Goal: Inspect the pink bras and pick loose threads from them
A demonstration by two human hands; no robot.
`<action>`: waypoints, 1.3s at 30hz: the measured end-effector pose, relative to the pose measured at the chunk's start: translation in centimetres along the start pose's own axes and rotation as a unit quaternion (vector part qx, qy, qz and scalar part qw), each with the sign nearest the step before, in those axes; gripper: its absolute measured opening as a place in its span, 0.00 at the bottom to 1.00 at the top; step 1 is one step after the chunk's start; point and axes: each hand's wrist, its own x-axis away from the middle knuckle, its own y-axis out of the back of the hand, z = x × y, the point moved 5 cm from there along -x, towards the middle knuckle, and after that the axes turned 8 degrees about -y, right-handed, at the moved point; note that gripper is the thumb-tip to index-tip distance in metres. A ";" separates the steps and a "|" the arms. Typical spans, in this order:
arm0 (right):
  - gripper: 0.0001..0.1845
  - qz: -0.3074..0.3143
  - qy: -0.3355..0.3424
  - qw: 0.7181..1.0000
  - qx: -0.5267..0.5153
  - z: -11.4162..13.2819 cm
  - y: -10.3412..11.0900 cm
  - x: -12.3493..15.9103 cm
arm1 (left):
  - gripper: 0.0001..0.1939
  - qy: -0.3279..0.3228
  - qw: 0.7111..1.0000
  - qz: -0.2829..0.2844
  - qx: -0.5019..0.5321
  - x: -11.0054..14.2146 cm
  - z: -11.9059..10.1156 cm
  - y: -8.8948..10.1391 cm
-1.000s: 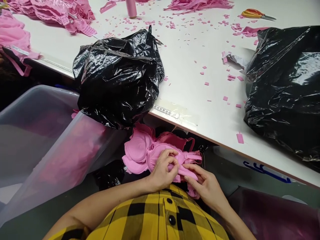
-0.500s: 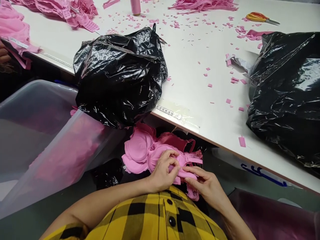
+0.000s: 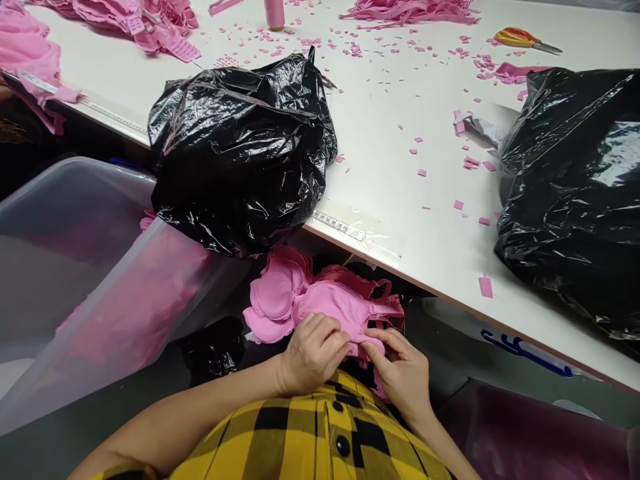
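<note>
Pink padded bras [image 3: 274, 293] lie in a stack on my lap, below the table's front edge. My left hand [image 3: 316, 352] has its fingers curled closed at the lower edge of the top bra's cup [image 3: 335, 305]. Opposite it, my right hand [image 3: 400, 368] pinches the same edge between thumb and fingers, close to the side wing. Straps and lace [image 3: 387, 309] hang at the stack's right side. What lies under my left fingers is hidden.
A black plastic bag [image 3: 240, 153] overhangs the white table's [image 3: 380, 167] edge; another bag [image 3: 575, 200] sits right. Yellow-red scissors [image 3: 527, 40], a pink thread cone [image 3: 275, 15] and pink scraps lie behind. A translucent bin [image 3: 100, 313] with pink fabric stands left.
My left hand has moved left and down, its fingers curling from a raised pinch into a closed grip. My right hand has shifted slightly left, and the top cup now looks stretched flatter.
</note>
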 end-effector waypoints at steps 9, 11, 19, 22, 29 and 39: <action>0.08 0.011 -0.017 1.000 -0.021 0.5 0.1 -0.4 | 0.08 -0.118 0.986 0.081 -0.088 0.7 -1.1 -0.6; 0.07 0.014 0.003 1.000 -0.015 1.0 -0.1 -0.2 | 0.09 -0.141 0.985 0.056 -0.084 0.6 -1.4 -0.5; 0.07 0.109 0.066 0.992 0.011 2.5 -0.6 -1.2 | 0.12 -0.232 0.972 -0.010 -0.025 0.2 -2.4 -0.4; 0.08 0.224 0.049 0.973 0.018 2.4 -0.1 -1.3 | 0.10 -0.232 0.973 0.013 -0.003 0.5 -2.2 -0.6; 0.08 0.140 0.108 0.984 0.031 2.6 -0.6 -0.8 | 0.11 -0.240 0.970 0.019 0.009 0.7 -2.4 -0.9; 0.06 0.189 0.205 0.956 0.092 2.6 -0.4 -1.0 | 0.10 -0.245 0.969 0.028 0.020 0.6 -2.3 -1.1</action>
